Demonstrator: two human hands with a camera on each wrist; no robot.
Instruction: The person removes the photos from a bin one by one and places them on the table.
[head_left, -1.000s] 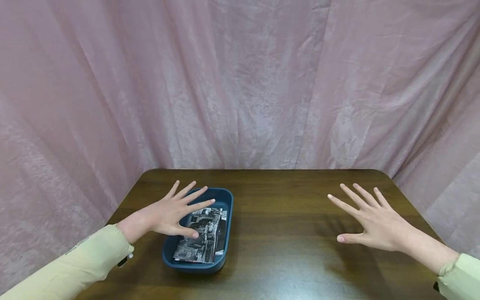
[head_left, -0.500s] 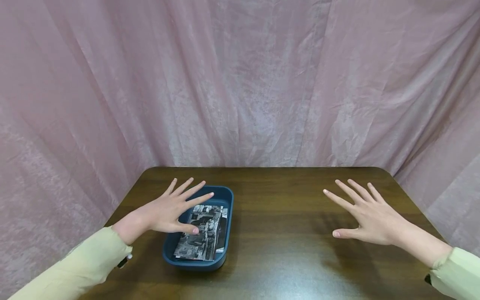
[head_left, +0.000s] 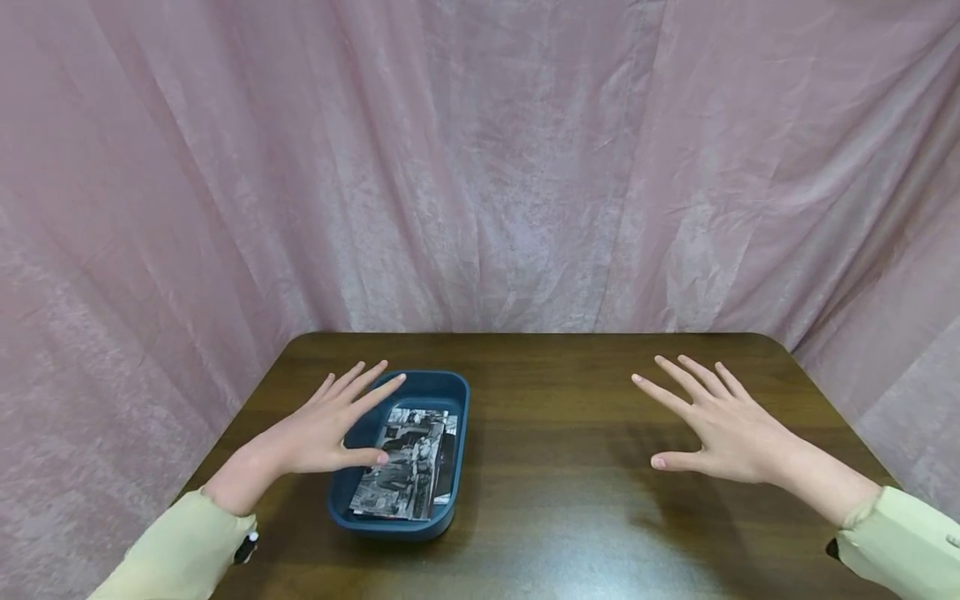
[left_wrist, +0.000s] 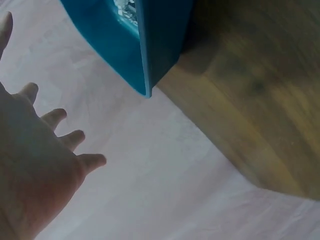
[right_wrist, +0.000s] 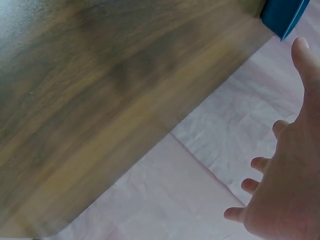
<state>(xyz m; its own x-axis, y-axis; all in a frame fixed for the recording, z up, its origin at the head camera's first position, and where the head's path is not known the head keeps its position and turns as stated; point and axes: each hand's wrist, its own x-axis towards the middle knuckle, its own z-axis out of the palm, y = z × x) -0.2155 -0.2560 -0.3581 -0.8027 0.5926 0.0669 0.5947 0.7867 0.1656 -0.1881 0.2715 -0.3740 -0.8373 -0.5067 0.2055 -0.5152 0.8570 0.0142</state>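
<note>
My left hand (head_left: 322,429) hovers with spread fingers over the left side of a blue plastic bin (head_left: 463,433), holding nothing. Inside the bin lies a small stack of black-and-white photo prints (head_left: 401,471), the top one overlapping others at its right. In the left wrist view the bin (left_wrist: 165,40) stands beyond the spread left hand (left_wrist: 35,160). My right hand (head_left: 731,433) is above the right part of the table, fingers apart and holding nothing. The right wrist view shows that hand (right_wrist: 285,180) with the bin's corner (right_wrist: 281,17) far off.
The brown wooden table (head_left: 555,467) has rounded far corners. A pink velvety curtain (head_left: 525,167) hangs right behind it and along both sides. Pale green sleeves (head_left: 180,546) cover both forearms, and a small dark device (head_left: 246,548) sits at the left wrist.
Both hands have drifted to the left in the head view, the right hand also slightly upward. The left hand has uncovered a bit more of the bin. The bin and prints stay in place.
</note>
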